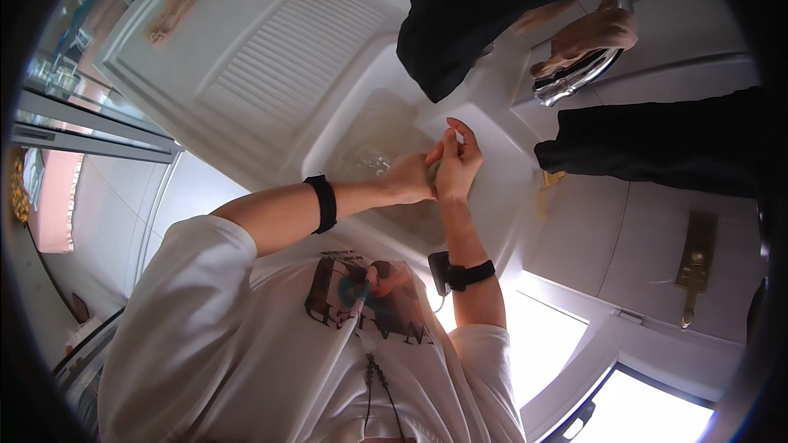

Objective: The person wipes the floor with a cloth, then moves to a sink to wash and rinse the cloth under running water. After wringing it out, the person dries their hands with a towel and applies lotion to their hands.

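Observation:
My two hands meet over the basin of a white sink (497, 197) that holds cloudy water (382, 143) with a few bubbles. From the left, my left hand (408, 179) is pressed against the base of my right hand (458, 162). The left fingers close round that palm and are partly hidden behind it. My right hand is turned up, its fingers loosely curled and apart, with nothing visible in them. A black band (322, 203) circles my left forearm. My right forearm wears another black band (472, 275) with a small dark device.
A ribbed white washboard (287, 41) adjoins the basin, with a brown stain near its far edge. Black garments (648, 143) hang from the right, close to the basin. A chrome fitting (579, 78) is on the tiled wall, a brown object against it. A door handle (694, 270) sits lower right.

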Action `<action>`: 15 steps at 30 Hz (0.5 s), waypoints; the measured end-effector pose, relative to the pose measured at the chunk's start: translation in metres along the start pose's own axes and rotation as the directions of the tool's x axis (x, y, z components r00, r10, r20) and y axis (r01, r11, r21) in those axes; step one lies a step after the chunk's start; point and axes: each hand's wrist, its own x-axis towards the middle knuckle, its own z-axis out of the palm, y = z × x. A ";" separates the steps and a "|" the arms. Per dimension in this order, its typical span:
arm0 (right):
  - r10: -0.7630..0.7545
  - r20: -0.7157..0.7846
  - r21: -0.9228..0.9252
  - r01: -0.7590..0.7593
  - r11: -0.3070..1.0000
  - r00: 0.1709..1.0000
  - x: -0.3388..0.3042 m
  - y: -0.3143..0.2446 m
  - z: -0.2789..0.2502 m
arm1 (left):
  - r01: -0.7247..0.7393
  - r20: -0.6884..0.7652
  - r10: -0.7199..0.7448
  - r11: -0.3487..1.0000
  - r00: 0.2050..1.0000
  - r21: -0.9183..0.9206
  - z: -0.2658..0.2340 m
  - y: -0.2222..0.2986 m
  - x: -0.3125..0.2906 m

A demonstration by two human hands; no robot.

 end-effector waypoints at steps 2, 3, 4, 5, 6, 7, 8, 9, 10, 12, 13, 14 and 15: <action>-0.030 -0.030 -0.022 0.029 0.999 0.999 0.001 0.010 0.002 | 0.057 0.009 -0.057 0.998 0.998 0.033 0.003 -0.011 0.005; 0.021 -0.071 -0.034 -0.023 0.999 0.997 0.001 0.017 0.003 | 0.052 -0.026 -0.050 0.992 0.998 0.119 0.006 -0.016 0.008; 0.031 -0.095 -0.031 -0.034 0.999 0.995 0.003 0.022 0.005 | 0.040 -0.068 -0.026 0.977 0.997 0.212 0.008 -0.020 0.011; -0.034 -0.119 -0.012 0.032 0.999 0.992 0.006 0.028 0.008 | 0.002 -0.132 0.040 0.953 0.990 0.304 0.009 -0.023 0.013; 0.035 -0.151 -0.019 -0.038 0.999 0.988 0.007 0.032 0.011 | -0.042 -0.151 0.086 0.961 0.985 0.274 0.010 -0.026 0.015; 0.032 -0.181 -0.011 -0.035 0.999 0.983 0.007 0.035 0.014 | -0.115 -0.194 0.165 0.963 0.967 0.245 0.010 -0.028 0.014; 0.058 -0.209 -0.003 -0.060 0.998 0.976 0.007 0.035 0.015 | -0.166 -0.230 0.219 0.959 0.948 0.228 0.009 -0.028 0.013; 0.093 -0.158 0.100 -0.078 0.992 0.983 0.006 0.033 0.014 | -0.157 -0.164 0.185 0.973 0.969 0.168 0.006 -0.026 0.011; 0.153 -0.099 0.199 -0.131 0.971 0.983 0.004 0.028 0.011 | -0.121 -0.084 0.131 0.986 0.988 0.118 0.002 -0.024 0.008; 0.160 0.138 0.340 -0.198 0.919 0.978 -0.001 0.013 0.000 | 0.027 0.143 -0.026 1.000 0.989 -0.011 -0.011 -0.016 0.005; 0.099 0.298 0.388 -0.215 0.896 0.949 -0.002 0.002 -0.012 | 0.144 0.292 -0.115 0.986 0.949 -0.079 -0.017 -0.011 0.006; 0.021 0.435 0.447 -0.237 0.862 0.900 -0.004 -0.009 -0.022 | 0.267 0.442 -0.185 0.955 0.878 -0.131 -0.021 -0.006 0.005; -0.055 0.485 0.436 -0.186 0.880 0.873 -0.006 -0.017 -0.029 | 0.303 0.572 -0.127 0.926 0.810 -0.224 -0.023 -0.002 0.004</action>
